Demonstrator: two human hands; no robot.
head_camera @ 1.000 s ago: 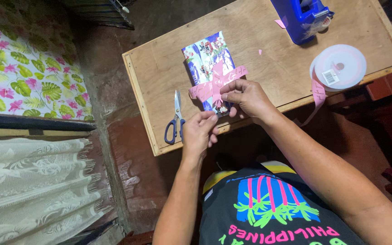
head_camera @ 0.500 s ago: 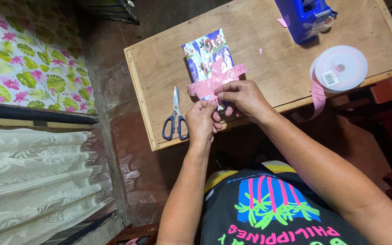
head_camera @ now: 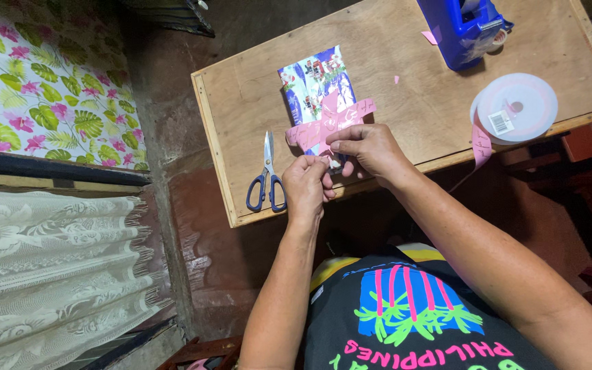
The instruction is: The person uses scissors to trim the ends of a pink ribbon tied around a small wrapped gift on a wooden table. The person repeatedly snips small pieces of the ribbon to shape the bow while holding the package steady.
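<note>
A small gift box [head_camera: 313, 81] wrapped in colourful printed paper lies on the wooden table [head_camera: 405, 103]. Loops of pink ribbon [head_camera: 330, 123] sit across its near end. My right hand [head_camera: 368, 147] pinches the ribbon at the box's near edge. Just below and left of it, my left hand [head_camera: 308, 185] has its fingers closed on a ribbon end. Both hands meet at the table's front edge.
Blue-handled scissors [head_camera: 266, 179] lie shut on the table, left of my left hand. A blue tape dispenser [head_camera: 464, 27] stands at the far side. A white spool of pink ribbon [head_camera: 515, 107] sits at the right front edge. A floral cloth [head_camera: 42, 89] lies at left.
My hands have shifted slightly while working the ribbon on the box. The box, scissors and spool have stayed where they were.
</note>
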